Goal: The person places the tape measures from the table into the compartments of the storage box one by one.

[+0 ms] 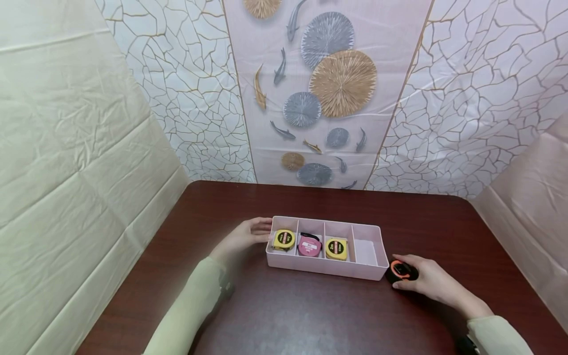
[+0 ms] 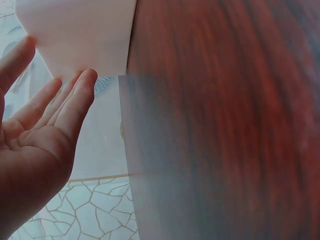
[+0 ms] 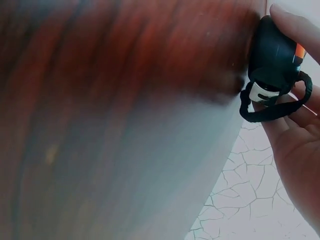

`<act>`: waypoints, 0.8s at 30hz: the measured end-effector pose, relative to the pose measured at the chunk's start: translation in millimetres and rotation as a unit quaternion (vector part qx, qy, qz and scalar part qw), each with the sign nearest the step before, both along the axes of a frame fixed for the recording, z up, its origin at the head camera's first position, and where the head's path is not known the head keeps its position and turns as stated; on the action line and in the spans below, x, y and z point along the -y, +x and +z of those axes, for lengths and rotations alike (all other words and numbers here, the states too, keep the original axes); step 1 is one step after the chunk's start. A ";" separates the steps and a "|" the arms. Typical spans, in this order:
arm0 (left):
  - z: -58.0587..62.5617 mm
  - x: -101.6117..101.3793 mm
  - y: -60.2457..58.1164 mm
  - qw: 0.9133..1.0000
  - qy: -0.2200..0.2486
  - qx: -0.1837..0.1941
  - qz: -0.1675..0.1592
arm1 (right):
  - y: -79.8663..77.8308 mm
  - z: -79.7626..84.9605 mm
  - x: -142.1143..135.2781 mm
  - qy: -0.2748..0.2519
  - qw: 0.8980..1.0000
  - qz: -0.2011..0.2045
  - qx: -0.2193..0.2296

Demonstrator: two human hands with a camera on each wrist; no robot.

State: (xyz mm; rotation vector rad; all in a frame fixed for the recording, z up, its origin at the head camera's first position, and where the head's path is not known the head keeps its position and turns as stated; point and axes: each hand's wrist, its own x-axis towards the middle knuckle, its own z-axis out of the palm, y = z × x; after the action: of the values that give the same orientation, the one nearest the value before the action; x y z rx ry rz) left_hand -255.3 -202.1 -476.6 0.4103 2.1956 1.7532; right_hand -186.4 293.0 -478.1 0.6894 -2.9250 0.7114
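A pale pink divided box [image 1: 326,268] stands on the table. From left to right its compartments hold a yellow tape measure [image 1: 284,239], a pink tape measure [image 1: 309,245] with a black strap, and another yellow tape measure [image 1: 336,249]; the rightmost one has nothing in it. My left hand [image 1: 248,235] rests its fingertips against the box's left end, fingers loosely extended. Beside the box's right end, my right hand [image 1: 428,277] grips a black and orange tape measure [image 1: 401,270] between thumb and fingers. Its black wrist strap [image 3: 272,112] hangs in a loop in the right wrist view.
The dark reddish-brown wooden table [image 1: 301,315] extends around the box. A patterned cloth [image 1: 204,98] with fish and round leaf shapes hangs behind its far edge. Plain cream cloth [image 1: 66,162] closes off the left side, and similar cloth [image 1: 528,197] the right.
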 end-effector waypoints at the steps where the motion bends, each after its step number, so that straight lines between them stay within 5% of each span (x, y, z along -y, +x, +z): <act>1: 0.0 -0.2 -0.2 1.000 -0.001 0.001 0.001 | -0.2 0.4 -0.4 0.000 1.000 0.001 -0.003; 13: 1.4 -0.6 1.0 1.000 -0.002 0.000 0.005 | -4.1 13.6 -4.3 0.003 0.999 0.007 -0.032; 24: 1.8 -0.4 0.9 1.000 -0.002 0.002 0.005 | -14.1 42.6 -5.8 0.016 0.999 0.011 -0.042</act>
State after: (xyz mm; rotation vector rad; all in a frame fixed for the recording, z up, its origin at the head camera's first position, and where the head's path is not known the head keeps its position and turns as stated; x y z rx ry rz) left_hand -254.4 -201.7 -474.7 0.3956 2.2015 1.7528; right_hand -200.4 298.8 -435.5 0.7369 -2.8632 0.6239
